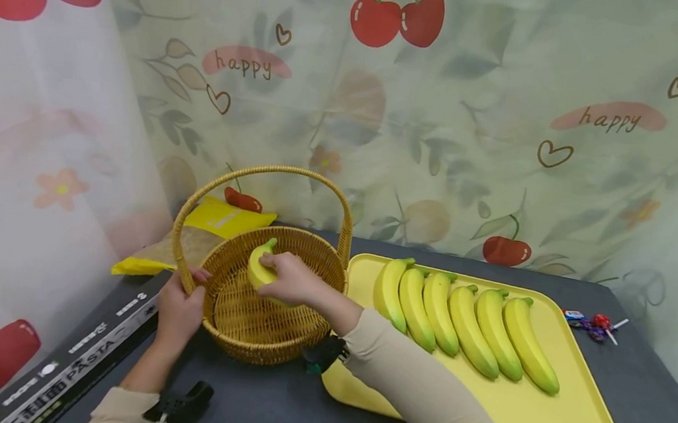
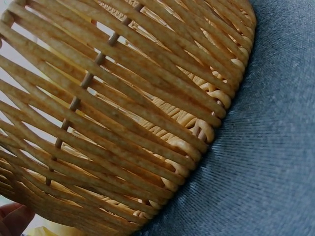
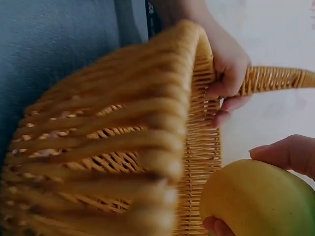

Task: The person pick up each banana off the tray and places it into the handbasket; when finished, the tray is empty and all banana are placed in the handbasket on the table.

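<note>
A round wicker basket (image 1: 268,355) with a tall arched handle stands on the dark table. My left hand (image 1: 181,305) grips the base of its handle at the left rim; the right wrist view shows those fingers (image 3: 231,81) curled round the handle. Over the basket's opening, my right hand (image 1: 292,279) holds a yellow banana (image 1: 260,265) with a greenish stem, thumb on one side. That banana (image 3: 261,199) looms large in the right wrist view, fingers on either side. The left wrist view is filled mostly by the basket's woven side (image 2: 118,113), with a fingertip (image 2: 17,219) at the lower left.
Right of the basket, a yellow tray (image 1: 574,416) bears several bananas (image 1: 473,331) in a row. Wrapped lollipops (image 1: 600,325) lie beyond its right edge. A yellow bag (image 1: 227,219) sits behind the basket, and a long black pasta box (image 1: 82,357) lies at the left.
</note>
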`<state>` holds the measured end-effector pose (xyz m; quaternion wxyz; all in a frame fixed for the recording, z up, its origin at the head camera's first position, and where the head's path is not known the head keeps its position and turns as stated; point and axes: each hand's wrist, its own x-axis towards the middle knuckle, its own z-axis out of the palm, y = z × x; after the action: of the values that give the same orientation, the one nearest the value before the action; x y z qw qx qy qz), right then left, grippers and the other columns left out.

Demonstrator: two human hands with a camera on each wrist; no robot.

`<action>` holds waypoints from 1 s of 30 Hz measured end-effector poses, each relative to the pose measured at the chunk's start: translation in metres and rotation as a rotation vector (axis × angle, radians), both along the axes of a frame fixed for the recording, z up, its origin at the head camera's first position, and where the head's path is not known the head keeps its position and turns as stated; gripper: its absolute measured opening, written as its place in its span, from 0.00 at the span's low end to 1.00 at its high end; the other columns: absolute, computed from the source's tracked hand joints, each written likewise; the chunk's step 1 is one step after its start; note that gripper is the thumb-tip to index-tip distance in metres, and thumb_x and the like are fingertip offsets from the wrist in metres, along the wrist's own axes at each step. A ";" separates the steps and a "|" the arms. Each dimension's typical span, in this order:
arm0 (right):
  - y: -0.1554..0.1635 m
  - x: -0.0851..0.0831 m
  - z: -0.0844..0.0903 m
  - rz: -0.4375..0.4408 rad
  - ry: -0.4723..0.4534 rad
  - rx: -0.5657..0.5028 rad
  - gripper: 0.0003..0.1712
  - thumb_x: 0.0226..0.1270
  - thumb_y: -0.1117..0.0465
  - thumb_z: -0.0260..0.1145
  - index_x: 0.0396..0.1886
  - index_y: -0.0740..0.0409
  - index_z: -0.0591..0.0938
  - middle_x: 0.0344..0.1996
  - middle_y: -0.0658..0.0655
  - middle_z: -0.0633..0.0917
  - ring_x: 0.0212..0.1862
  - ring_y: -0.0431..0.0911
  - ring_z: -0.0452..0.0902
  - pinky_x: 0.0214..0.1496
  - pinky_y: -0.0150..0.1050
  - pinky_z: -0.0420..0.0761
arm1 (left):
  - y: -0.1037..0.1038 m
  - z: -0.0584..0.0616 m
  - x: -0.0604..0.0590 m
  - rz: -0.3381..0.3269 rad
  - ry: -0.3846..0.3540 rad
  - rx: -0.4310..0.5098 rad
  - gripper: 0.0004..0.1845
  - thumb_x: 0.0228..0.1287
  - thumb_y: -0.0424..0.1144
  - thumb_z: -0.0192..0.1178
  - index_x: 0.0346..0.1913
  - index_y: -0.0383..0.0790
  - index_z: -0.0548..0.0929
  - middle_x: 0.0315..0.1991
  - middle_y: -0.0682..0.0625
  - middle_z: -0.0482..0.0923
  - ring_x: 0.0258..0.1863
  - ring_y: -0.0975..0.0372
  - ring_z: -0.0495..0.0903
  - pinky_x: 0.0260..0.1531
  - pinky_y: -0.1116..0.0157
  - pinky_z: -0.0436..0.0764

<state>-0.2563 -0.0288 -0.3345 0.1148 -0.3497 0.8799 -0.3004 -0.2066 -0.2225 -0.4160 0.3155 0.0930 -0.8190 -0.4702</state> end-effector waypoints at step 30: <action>-0.051 -0.020 -0.003 -0.022 -0.208 0.138 0.13 0.56 0.61 0.65 0.17 0.56 0.73 0.14 0.48 0.67 0.19 0.39 0.62 0.23 0.29 0.63 | -0.001 -0.001 -0.001 0.003 0.022 -0.005 0.05 0.53 0.25 0.49 0.32 0.33 0.74 0.37 0.41 0.82 0.32 0.78 0.68 0.33 0.76 0.65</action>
<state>-0.2767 -0.0801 -0.3372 0.2261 -0.2982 0.8856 -0.2752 -0.2073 -0.2234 -0.4174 0.3256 0.0884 -0.8163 -0.4688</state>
